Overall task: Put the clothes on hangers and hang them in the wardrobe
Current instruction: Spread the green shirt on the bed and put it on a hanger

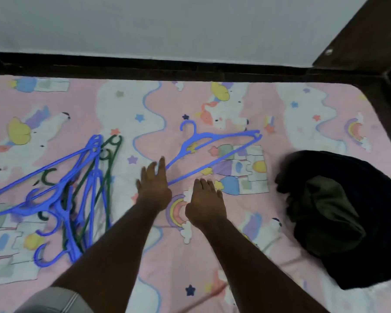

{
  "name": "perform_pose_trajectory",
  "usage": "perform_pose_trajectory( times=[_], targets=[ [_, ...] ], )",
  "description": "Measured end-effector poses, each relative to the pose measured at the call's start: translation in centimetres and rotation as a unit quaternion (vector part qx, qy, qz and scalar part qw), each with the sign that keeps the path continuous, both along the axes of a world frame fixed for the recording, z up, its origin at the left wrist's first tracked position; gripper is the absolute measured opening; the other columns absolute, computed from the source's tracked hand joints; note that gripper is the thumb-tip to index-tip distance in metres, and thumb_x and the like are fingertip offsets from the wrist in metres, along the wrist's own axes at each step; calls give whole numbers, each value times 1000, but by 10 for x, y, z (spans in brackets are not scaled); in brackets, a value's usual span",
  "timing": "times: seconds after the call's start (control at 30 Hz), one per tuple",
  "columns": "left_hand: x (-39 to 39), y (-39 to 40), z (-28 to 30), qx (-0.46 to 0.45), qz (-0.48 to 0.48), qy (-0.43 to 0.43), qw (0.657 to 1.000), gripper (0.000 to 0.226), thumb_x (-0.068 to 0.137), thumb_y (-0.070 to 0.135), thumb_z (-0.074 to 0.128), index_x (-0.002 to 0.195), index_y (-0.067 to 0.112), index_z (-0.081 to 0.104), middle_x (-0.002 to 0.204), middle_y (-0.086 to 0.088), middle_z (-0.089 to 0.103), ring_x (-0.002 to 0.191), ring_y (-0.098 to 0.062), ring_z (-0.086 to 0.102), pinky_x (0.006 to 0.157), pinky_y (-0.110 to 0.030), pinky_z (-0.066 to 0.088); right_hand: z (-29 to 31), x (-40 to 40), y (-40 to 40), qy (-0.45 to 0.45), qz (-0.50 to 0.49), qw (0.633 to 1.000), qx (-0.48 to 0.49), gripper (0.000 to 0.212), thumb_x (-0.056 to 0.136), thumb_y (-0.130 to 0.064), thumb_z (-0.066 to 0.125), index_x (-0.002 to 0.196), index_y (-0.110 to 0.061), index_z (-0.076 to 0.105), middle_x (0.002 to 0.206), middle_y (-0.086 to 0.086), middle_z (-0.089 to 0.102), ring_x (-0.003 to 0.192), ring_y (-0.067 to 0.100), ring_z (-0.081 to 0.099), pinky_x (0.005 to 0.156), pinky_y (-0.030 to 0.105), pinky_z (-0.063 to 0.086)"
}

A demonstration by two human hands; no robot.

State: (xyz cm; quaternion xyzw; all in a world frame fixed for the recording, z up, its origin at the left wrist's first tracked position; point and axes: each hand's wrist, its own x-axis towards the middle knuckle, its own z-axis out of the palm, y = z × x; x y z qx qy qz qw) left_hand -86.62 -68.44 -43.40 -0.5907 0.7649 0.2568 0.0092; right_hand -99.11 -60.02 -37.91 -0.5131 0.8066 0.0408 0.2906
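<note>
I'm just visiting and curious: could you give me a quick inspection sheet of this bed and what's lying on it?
Surface: bed sheet, pink with cartoon prints.
Job's things: one blue hanger lies alone mid-bed; hanger pile, blue and green, on the left; dark clothes heap on the right.
Clutter: nothing seen.
Hands: left hand open, fingertips at the lone hanger's lower end; right hand open, flat over the sheet.
Cables: nothing seen.
Surroundings: dark bed frame, pale wall behind.

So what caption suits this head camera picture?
Both hands reach toward a blue hanger on the bed.
</note>
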Motion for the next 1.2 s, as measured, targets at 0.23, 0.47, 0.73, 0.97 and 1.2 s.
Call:
perform_pose_trajectory(
  times=[0.23,0.47,0.73,0.97,1.2],
  targets=[
    [-83,58,24,13,-142,-68,987,93,97,41,57,160,20,-8,169,-4,-3,155,-29,0,121,-59,14,10,-65,52,5,-47,999,13,72,96,-24,48,158,-9,15,166,8,15,155,25,7,123,48,15],
    [-191,128,50,44,-177,14,983,78,99,33,58,160,15,12,164,-10,23,150,-29,24,120,-48,27,29,-155,115,-3,-77,996,-32,63,101,-30,42,157,-9,20,164,9,23,153,25,15,121,47,19],
    [-318,208,100,318,13,194,928,42,102,47,48,109,11,68,103,-13,73,100,-34,68,78,-35,52,60,-283,204,8,-199,961,-191,28,91,-19,52,115,-11,62,115,13,59,107,35,52,90,43,43],
    [-358,236,102,346,203,301,865,20,80,23,59,93,13,70,99,-22,72,88,-32,68,90,-58,56,45,-327,240,-76,-200,966,-146,36,96,-33,56,125,-12,62,122,8,59,117,28,52,98,38,46],
    [-353,249,155,349,367,406,761,19,99,17,45,90,16,61,92,-9,68,85,-23,62,78,-35,51,58,-317,236,-192,-332,890,-247,58,89,-66,51,122,-20,66,117,-2,67,110,18,60,98,42,50]
  ],
)
